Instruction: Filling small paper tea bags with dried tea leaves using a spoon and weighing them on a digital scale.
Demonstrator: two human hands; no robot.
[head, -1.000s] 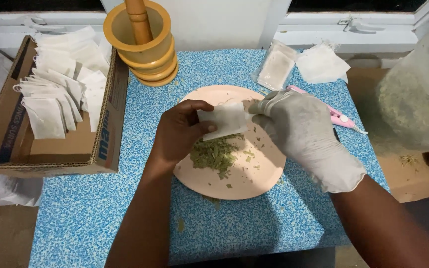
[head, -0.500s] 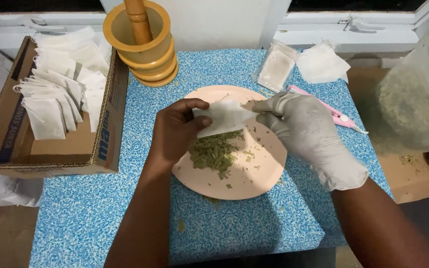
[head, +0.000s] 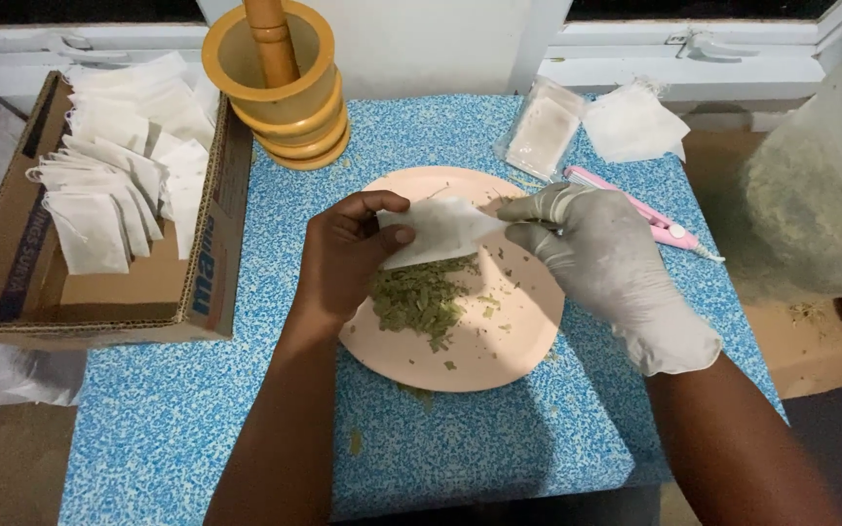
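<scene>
Both my hands pinch one white sachet (head: 436, 232) above the plate (head: 509, 336).
My bare left hand (head: 348, 255) grips its left edge, my gloved right hand (head: 601, 263) its right corner, over the herbs (head: 419, 297).

Both forearms reach in from the lower edge and converge toward the middle; the bare left hand (head: 348, 255) is curled, thumb and fingertips pinched shut in a grip; the gloved right hand (head: 601, 258) faces it, fingers bent, forefinger and thumb pinched together.
</scene>
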